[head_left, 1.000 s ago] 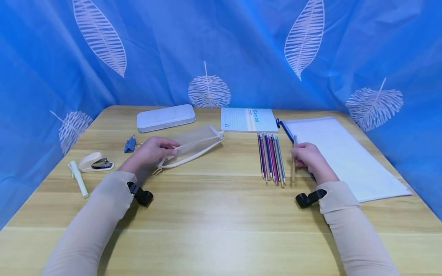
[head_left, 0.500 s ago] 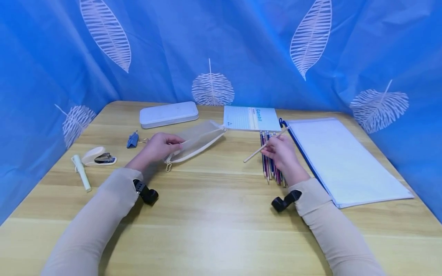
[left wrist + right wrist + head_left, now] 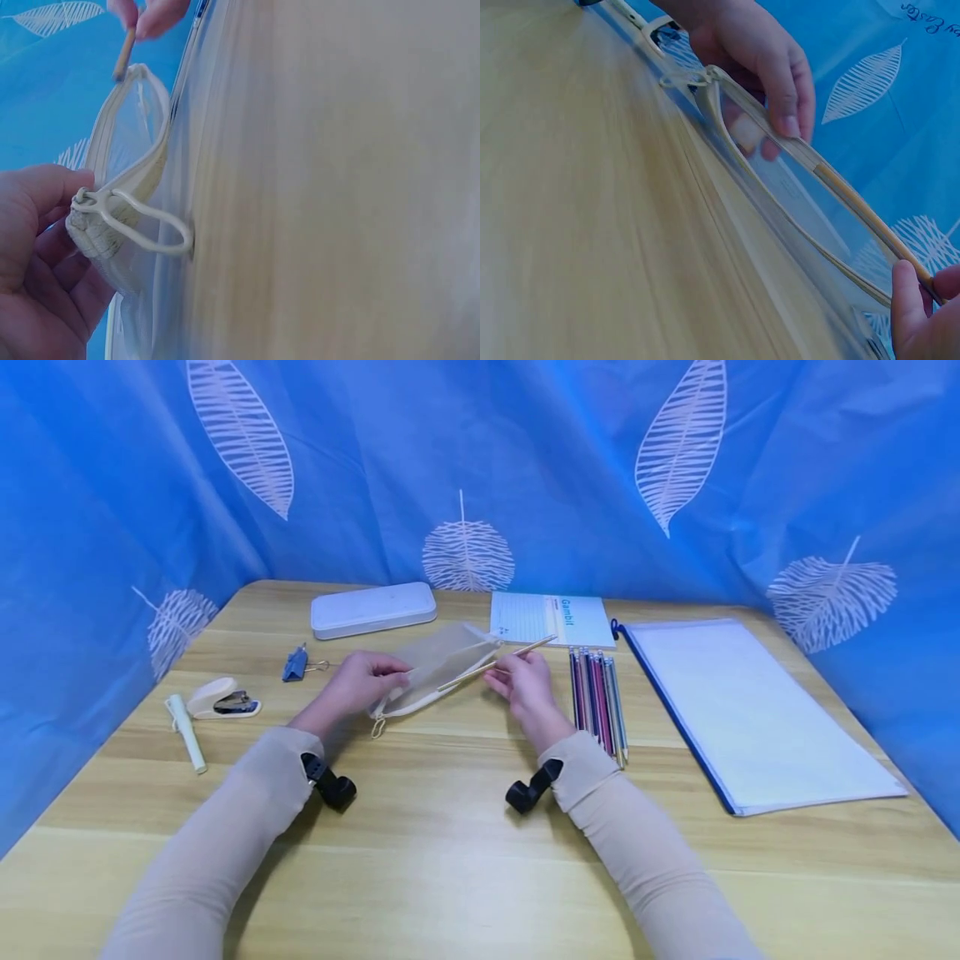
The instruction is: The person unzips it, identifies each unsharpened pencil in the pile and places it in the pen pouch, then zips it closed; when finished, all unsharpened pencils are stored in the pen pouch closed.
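My left hand (image 3: pixel 363 683) pinches the near-left edge of a clear zip pouch (image 3: pixel 438 658) with a cream zipper, held with its mouth gaping. In the left wrist view, a looped zipper pull (image 3: pixel 154 240) hangs beside the thumb. My right hand (image 3: pixel 528 689) pinches a gold pencil (image 3: pixel 468 674) near its middle and holds it slanted across the pouch's mouth. From the right wrist, the pencil (image 3: pixel 870 217) runs along the zipper edge, its far end close to the left fingertips. Several pencils (image 3: pixel 597 697) lie side by side on the table, right of that hand.
A white case (image 3: pixel 373 610) and a notepad (image 3: pixel 551 618) lie at the back. On the left are a blue binder clip (image 3: pixel 296 665), a white stapler (image 3: pixel 225 702) and a pale green pen (image 3: pixel 186 733). A large blue-edged zip folder (image 3: pixel 757 714) covers the right side.
My right hand has carried the gold pencil left from beside the row of pencils to the pouch, turning it from upright to slanted. The left hand keeps its hold on the pouch.
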A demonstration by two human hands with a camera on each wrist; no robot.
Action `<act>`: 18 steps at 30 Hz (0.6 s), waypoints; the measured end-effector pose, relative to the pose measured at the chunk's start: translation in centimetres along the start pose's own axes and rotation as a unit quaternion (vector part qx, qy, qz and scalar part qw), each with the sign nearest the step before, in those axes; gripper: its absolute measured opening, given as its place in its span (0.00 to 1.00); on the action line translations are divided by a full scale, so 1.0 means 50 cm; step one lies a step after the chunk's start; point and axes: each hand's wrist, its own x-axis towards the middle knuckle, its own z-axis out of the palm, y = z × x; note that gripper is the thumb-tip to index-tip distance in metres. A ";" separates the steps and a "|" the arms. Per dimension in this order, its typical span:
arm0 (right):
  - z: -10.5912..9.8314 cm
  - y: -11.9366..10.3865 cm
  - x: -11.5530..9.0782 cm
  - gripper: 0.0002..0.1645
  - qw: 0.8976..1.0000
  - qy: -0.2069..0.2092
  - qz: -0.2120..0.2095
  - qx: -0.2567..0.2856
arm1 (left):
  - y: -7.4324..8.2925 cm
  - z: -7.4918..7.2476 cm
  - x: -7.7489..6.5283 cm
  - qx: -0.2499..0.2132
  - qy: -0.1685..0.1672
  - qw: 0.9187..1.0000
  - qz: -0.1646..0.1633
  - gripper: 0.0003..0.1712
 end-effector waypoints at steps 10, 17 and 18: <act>0.042 0.043 -0.004 0.12 0.999 -0.019 -0.012 -0.023 | 0.027 0.032 -0.002 -0.031 0.030 0.999 0.005 0.14; 0.060 0.055 -0.019 0.16 0.997 -0.025 -0.005 -0.074 | 0.044 0.048 -0.003 -0.042 0.053 0.998 0.017 0.12; 0.063 0.056 -0.020 0.15 0.996 -0.030 -0.001 -0.080 | 0.046 0.050 -0.003 -0.043 0.053 0.997 0.023 0.12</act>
